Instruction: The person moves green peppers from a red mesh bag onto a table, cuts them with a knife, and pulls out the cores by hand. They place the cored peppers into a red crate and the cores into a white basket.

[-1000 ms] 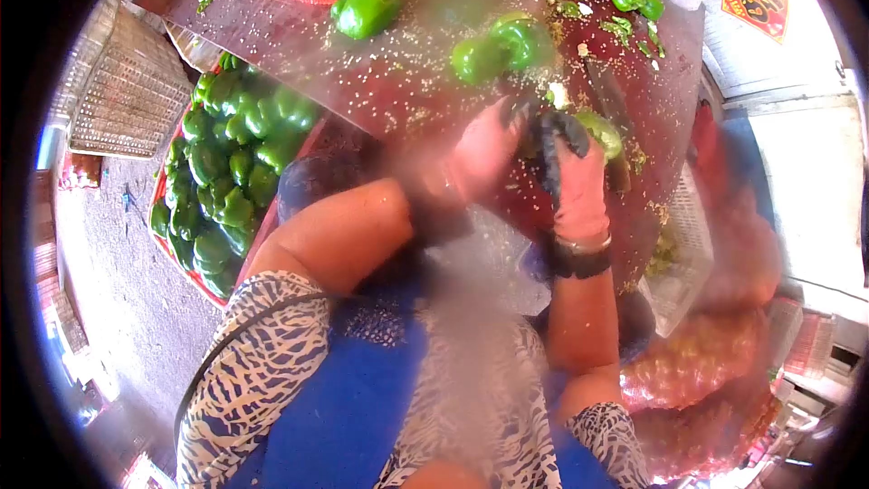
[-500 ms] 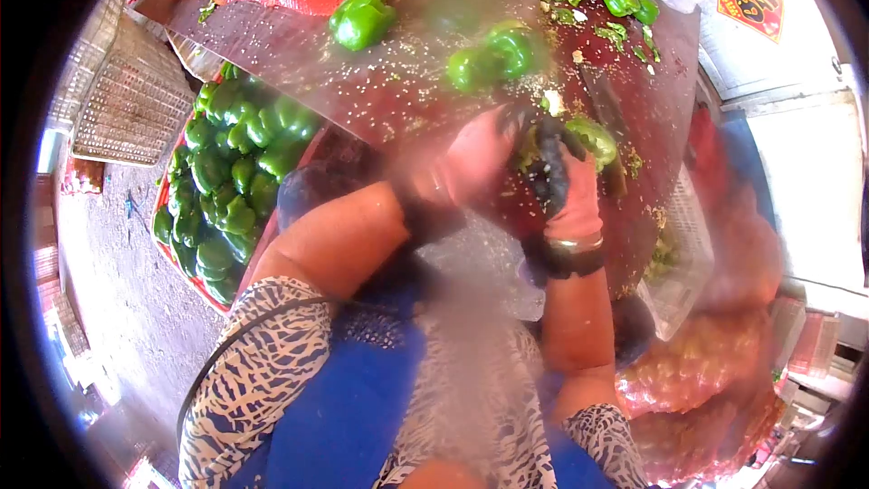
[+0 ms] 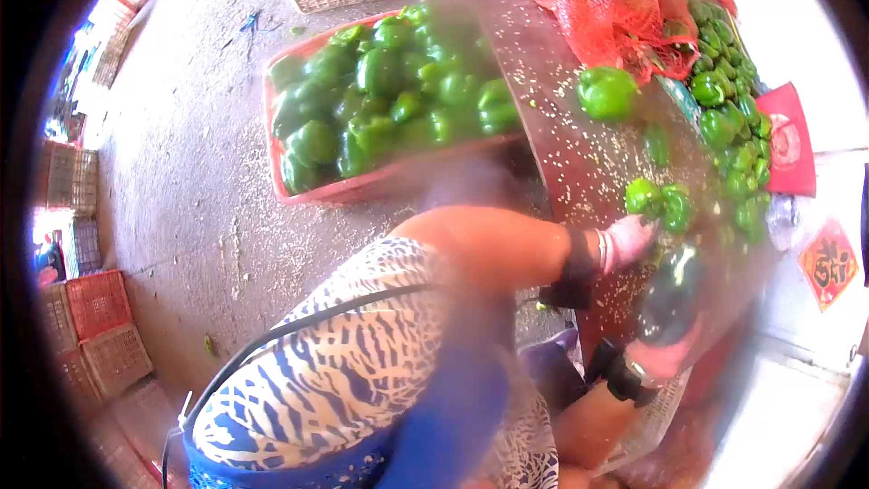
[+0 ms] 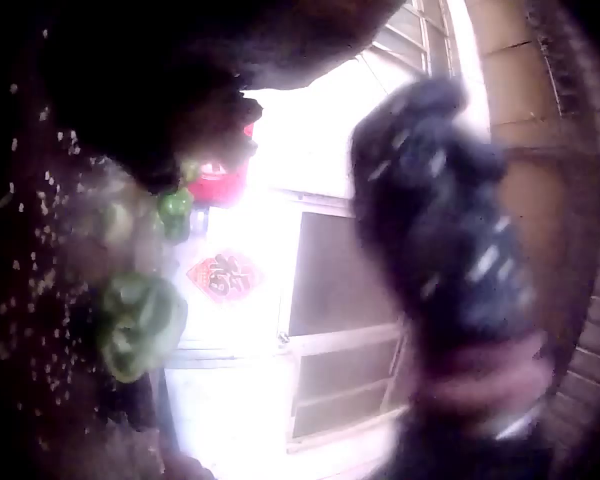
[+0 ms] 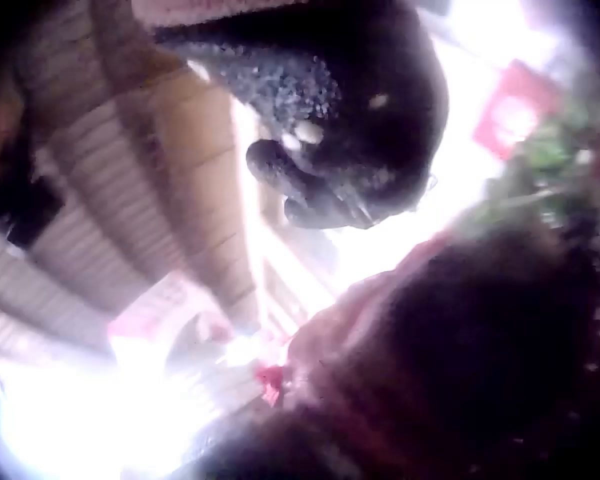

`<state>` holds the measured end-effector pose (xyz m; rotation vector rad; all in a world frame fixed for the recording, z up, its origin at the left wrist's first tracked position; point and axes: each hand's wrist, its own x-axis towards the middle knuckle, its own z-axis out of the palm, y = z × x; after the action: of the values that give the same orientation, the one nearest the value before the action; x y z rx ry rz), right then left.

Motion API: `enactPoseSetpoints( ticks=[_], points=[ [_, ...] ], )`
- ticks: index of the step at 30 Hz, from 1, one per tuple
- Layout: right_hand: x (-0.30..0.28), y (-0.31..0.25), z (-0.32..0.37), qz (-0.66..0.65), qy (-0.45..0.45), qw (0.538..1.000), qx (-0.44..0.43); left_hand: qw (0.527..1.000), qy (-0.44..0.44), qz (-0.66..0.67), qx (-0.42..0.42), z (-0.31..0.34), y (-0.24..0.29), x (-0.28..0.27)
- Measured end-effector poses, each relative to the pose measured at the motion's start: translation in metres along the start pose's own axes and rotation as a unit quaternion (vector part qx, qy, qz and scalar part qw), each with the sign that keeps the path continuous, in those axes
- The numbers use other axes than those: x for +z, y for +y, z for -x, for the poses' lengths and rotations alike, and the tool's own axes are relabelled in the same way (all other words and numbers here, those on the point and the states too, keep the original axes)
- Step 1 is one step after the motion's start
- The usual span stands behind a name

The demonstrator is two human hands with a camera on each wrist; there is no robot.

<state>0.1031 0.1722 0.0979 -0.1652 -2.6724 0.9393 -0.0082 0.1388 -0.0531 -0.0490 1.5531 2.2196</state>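
Observation:
My left hand [image 3: 626,243], in a pink-backed glove with dark fingers, is at the table beside two green bell peppers [image 3: 677,208]. Its fingers are mostly hidden in the head view and only a dark outline in the left wrist view. Nearer my body, my right hand [image 3: 670,308] is blurred, apart from the left. In the right wrist view its dark glove [image 5: 350,130] has pale seeds stuck on it; the fingers are curled and no object shows between them. A cut-open bell pepper [image 4: 140,325] sits near the table edge in the left wrist view.
Another bell pepper [image 3: 606,93] lies farther up the seed-strewn table [image 3: 566,154], near red mesh bags [image 3: 597,9]. Many peppers [image 3: 720,127] are heaped along the far side. On the floor to the left stands a red crate [image 3: 270,140] full of peppers.
The head view has swung left, bringing in more floor and the crate. My hands, close together before, are now apart, and the pale opened pepper beside the right hand no longer shows in the head view.

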Motion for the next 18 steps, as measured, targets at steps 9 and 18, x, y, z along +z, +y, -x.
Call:
enactPoseSetpoints(
  ticks=[9,18],
  points=[
    [0.038,-0.058,-0.061,-0.149,-0.063,0.984,-0.070,0.970,-0.083,0.112,0.197,-0.065,-0.030,-0.021],
    [0.035,0.076,0.009,0.223,-0.116,0.968,-0.010,0.913,-0.310,-0.010,0.265,0.018,-0.015,-0.024]
  ],
)
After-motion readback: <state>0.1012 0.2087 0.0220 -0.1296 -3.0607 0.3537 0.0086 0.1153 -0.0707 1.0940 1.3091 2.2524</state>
